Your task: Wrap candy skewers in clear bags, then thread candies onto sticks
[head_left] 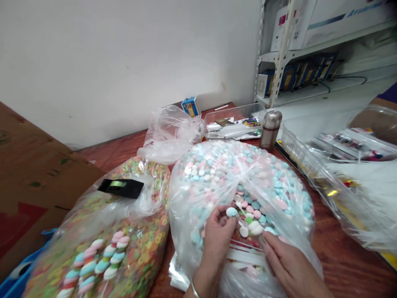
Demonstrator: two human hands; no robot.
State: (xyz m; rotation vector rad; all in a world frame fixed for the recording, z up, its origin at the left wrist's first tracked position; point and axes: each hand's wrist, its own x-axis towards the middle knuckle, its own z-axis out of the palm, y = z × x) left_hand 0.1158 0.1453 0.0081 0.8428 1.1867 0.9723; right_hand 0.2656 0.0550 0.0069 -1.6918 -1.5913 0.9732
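Note:
My left hand (217, 234) is closed, pinching a pale blue and white marshmallow (231, 212) between thumb and fingertips. My right hand (283, 258) is closed too, its fingertips on a candy skewer with a white marshmallow (256, 228) and a green piece; the fingers hide part of it. Both hands are over the opening of a big clear bag (192, 219) full of pink, blue and white marshmallows. Thin white sticks (245, 245) lie between my hands. To the left, several finished-looking marshmallow skewers (87, 265) rest on a bag of colourful rings (149, 242).
A black object (120, 188) lies on the ring bag. Behind are a crumpled plastic bag (169, 132), a clear tray (235, 111) and a metal flask (271, 130). A larger clear bin (325, 198) stands right, a cardboard box (34, 178) left. Shelving (281, 62) rises at the back.

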